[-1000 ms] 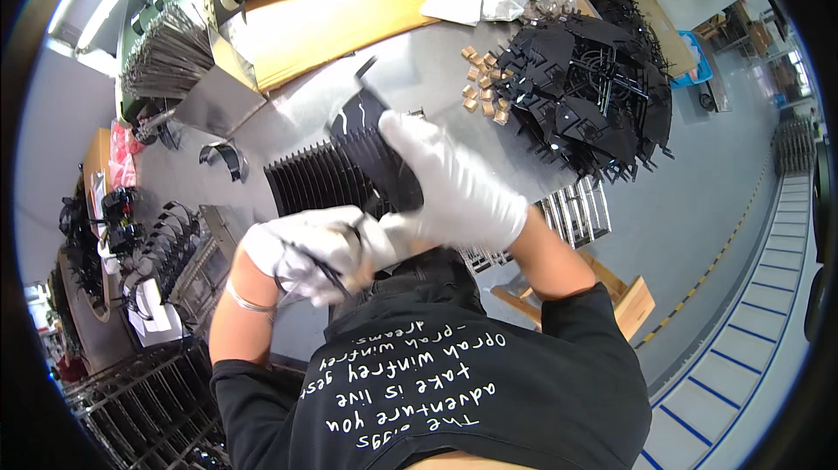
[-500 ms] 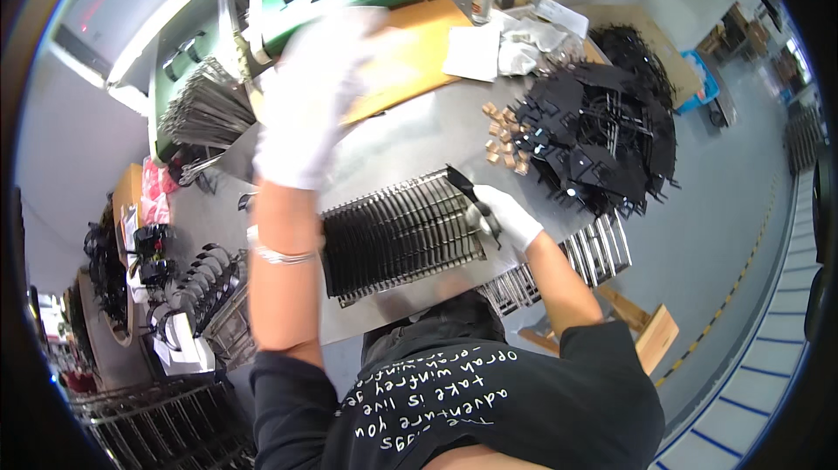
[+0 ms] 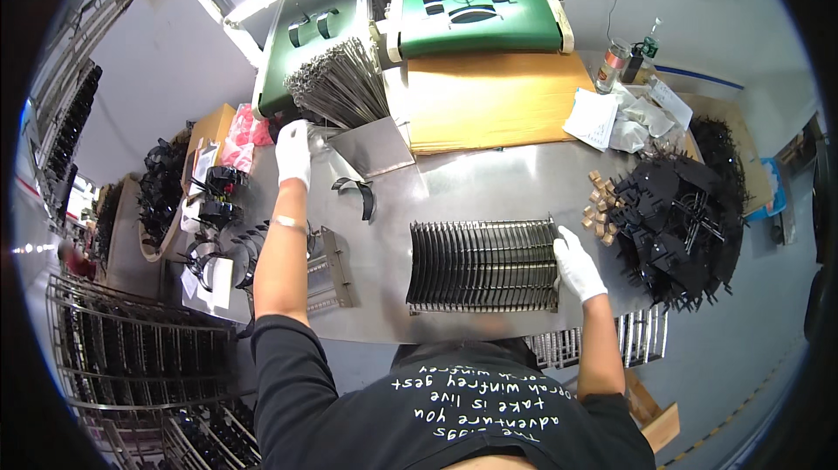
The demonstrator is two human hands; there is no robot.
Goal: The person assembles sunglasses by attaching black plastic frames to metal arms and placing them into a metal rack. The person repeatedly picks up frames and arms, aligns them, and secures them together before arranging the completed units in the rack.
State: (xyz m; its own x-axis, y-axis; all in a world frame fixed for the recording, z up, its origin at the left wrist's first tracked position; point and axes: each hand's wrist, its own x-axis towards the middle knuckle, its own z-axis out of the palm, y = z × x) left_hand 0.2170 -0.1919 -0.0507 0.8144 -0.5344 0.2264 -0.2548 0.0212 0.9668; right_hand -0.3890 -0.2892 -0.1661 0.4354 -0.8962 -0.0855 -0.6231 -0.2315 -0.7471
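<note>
A metal rack [image 3: 484, 307] lies on the steel table in front of me, filled with a row of thin, curved black pieces [image 3: 454, 265]. My right hand [image 3: 579, 267], in a white glove, is at the rack's right end, its fingers apart and touching the end. Off to the left, my left hand [image 3: 294, 153], also gloved, is beside a bundle of thin metal rods [image 3: 340, 82]. Its fingers look curled together; whatever they may hold is hidden. Between that hand and the rack, a loose curved black piece [image 3: 365, 198] rests on the table.
Black parts [image 3: 668, 226] are heaped at the right beside small tan blocks [image 3: 600, 205]. Cardboard [image 3: 497, 103] lies at the back, before a green conveyor belt [image 3: 524, 29] carrying black pieces. A glass jar [image 3: 613, 64] stands back right. Another metal frame [image 3: 332, 269] is near my left forearm.
My left hand has swung down and left from above the table to beside the rods. The black piece at my right hand now stands in line with the rack's end. My view has shifted left.
</note>
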